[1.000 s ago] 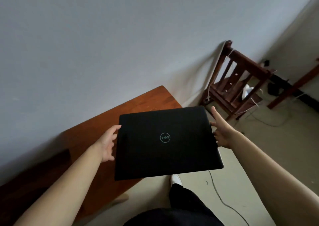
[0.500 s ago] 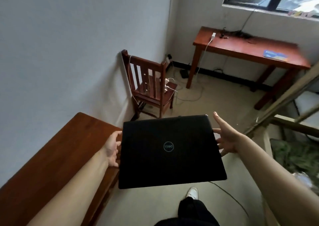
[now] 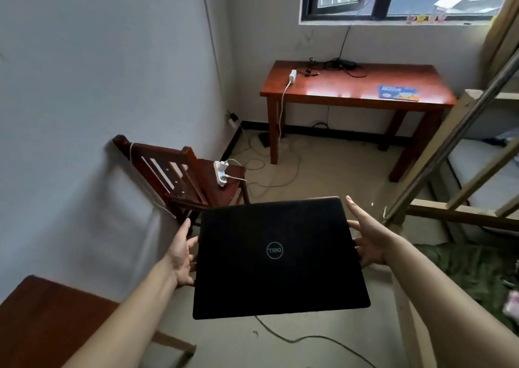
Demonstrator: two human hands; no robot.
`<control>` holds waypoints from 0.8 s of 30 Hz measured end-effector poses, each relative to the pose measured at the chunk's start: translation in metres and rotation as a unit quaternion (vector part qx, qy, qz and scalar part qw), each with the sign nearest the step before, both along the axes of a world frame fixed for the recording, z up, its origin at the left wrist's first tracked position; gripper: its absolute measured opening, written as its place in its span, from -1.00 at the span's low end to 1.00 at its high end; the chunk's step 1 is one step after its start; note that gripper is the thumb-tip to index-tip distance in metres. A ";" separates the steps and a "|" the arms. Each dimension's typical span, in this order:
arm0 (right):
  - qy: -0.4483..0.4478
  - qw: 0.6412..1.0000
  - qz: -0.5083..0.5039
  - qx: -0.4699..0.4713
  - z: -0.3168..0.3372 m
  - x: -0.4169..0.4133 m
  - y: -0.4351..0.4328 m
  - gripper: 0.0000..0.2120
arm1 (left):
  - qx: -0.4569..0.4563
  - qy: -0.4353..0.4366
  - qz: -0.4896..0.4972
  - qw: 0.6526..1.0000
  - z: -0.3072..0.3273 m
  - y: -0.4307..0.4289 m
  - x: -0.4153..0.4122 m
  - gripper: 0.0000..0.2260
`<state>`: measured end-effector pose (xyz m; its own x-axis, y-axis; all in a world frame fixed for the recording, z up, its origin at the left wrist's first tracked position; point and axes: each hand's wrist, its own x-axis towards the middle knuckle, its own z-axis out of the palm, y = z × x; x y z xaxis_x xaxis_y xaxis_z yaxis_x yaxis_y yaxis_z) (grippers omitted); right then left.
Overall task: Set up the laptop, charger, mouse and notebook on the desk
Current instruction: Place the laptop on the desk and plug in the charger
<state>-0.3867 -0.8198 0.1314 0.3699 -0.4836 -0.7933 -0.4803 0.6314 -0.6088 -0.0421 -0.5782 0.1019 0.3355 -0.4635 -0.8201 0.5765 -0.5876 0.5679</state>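
Observation:
I hold a closed black laptop (image 3: 278, 258) flat in the air, lid up. My left hand (image 3: 182, 255) presses its left edge and my right hand (image 3: 368, 238) its right edge, fingers spread along the sides. Far ahead under the window stands a red-brown desk (image 3: 331, 91). A blue notebook (image 3: 397, 92) lies on its right part. Black cables and a dark charger brick (image 3: 345, 65) sit at its back edge, and a white plug adapter (image 3: 293, 76) stands at its left end with a white cord hanging down. I see no mouse.
A wooden chair (image 3: 185, 176) with a white power strip (image 3: 220, 172) stands by the left wall. A second wooden table (image 3: 39, 317) is at the lower left. Cables trail over the floor (image 3: 280, 171). A bunk bed frame (image 3: 449, 176) rises on the right.
My view has swung right and up, from the near table to the far desk and window. The laptop stays held between both hands.

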 end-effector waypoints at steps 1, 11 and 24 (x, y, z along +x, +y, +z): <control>-0.004 1.000 -0.008 -0.002 0.003 -0.007 -0.023 0.13 | 0.005 -0.004 0.001 1.000 0.002 -0.028 -0.005 -0.12; 0.007 0.997 -0.072 0.008 -0.003 -0.004 -0.158 0.01 | 0.012 -0.046 -0.060 0.997 0.006 -0.206 0.013 -0.24; 0.011 0.976 -0.216 -0.009 0.016 0.056 -0.419 -0.26 | -0.028 -0.038 -0.180 0.983 0.010 -0.553 0.096 -0.28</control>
